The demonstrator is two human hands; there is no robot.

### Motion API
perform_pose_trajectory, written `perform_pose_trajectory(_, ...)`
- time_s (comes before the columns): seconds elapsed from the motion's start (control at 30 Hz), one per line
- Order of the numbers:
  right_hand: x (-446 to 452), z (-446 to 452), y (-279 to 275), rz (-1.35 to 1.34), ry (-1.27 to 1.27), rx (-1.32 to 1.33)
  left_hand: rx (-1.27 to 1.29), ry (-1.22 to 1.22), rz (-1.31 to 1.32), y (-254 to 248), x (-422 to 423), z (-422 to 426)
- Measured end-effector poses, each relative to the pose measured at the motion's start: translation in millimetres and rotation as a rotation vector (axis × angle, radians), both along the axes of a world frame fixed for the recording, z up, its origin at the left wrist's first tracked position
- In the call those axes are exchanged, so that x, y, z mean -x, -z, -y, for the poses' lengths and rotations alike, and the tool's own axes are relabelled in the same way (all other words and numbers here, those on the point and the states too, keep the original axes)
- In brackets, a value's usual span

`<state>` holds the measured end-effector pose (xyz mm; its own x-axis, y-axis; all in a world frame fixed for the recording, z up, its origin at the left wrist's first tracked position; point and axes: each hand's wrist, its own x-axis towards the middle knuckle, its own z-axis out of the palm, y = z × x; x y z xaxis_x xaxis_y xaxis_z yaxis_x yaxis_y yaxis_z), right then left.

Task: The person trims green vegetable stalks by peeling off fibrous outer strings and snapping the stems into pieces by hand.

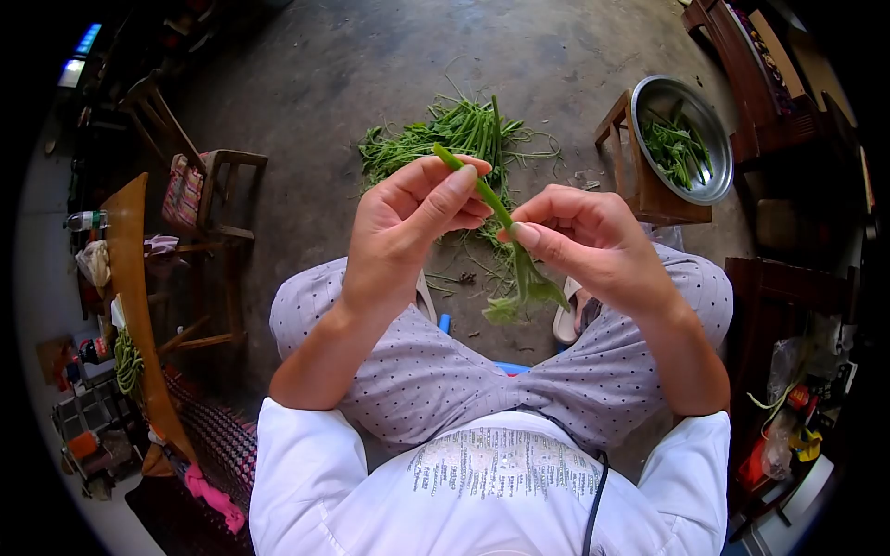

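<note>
A green stem [493, 201] slants between my two hands, its upper end rising past my left fingertips. My left hand [415, 215] is closed, pinching the stem's upper part between thumb and fingers. Lower on the same stem, the thumb and fingers of my right hand [584, 239] pinch it where the leaves begin. Pale green leaves [530, 289] hang below my right fingertips. Beyond my hands a pile of green stems and leaves [461, 130] lies on the floor, partly hidden behind the left hand.
A metal basin [716, 190] with cut greens [675, 148] stands on a wooden stool [619, 139] at the right. On the left are a wooden chair [215, 185] and a wooden table edge [139, 343]. Thin green scraps lie on the floor between my feet.
</note>
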<state>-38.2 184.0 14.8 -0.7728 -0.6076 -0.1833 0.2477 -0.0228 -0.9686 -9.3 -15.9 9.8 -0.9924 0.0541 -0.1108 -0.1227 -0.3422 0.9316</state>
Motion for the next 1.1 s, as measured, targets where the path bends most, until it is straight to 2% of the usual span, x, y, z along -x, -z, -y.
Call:
perform_pose_trajectory(0.27, 1.1, 1.9, -2.7, 0.017, 0.008, -0.01, -0.019, 0.031, 0.001, 4.4, -0.8, 0.0)
perform_pose_trajectory(0.43, -0.6, 6.4, 7.0, -0.306, 0.21, -0.03, -0.06, 0.036, 0.057, 4.5, -2.1, -4.9)
perform_pose_trajectory(0.47, -0.7, 6.6, 4.9, -0.306, 0.211, -0.03, -0.06, 0.037, 0.057, 4.3, -2.1, -5.5)
perform_pose_trajectory(0.53, -0.8, 6.7, -2.2, -0.401, 0.224, -0.161, -0.021, 0.021, 0.028, 3.9, -2.2, -6.6)
perform_pose_trajectory(0.73, 0.2, 7.6, -5.0, -0.52, 0.228, -0.198, 0.069, 0.0, -0.062, 4.3, -4.6, -8.6)
perform_pose_trajectory(1.1, -0.7, 10.9, -6.0, -0.768, 0.234, -0.317, 0.076, -0.014, -0.071, 7.0, -4.0, -9.1)
